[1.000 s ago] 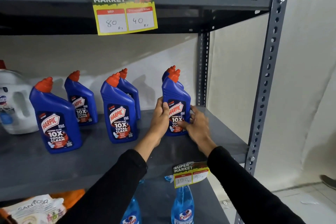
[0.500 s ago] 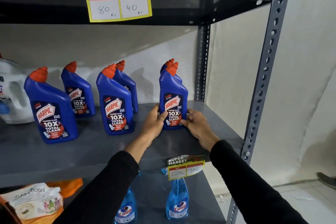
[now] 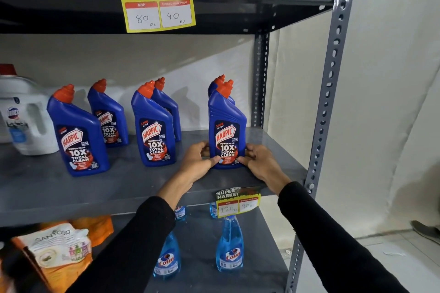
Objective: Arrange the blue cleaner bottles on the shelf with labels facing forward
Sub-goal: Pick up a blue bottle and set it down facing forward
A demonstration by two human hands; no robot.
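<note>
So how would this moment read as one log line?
step: squaring front-right bottle | left hand, right hand: at its base | label: forward | shelf: six bottles upright

Six blue plastic Harpic cleaner bottles (image 3: pixel 156 131) stand on the grey metal shelf (image 3: pixel 59 188) in three front-and-back pairs. A white plastic jug (image 3: pixel 23 121) stands at their left. Both hands flank the rightmost front bottle (image 3: pixel 226 126), left hand (image 3: pixel 197 162) left, right hand (image 3: pixel 260 162) right.

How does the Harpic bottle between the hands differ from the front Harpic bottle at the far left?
The held bottle is gripped at its base by the left hand and right hand; the far-left bottle stands untouched. The held one's label faces squarely forward; the far-left one's is turned slightly. Both are upright, blue, orange-capped.
</note>
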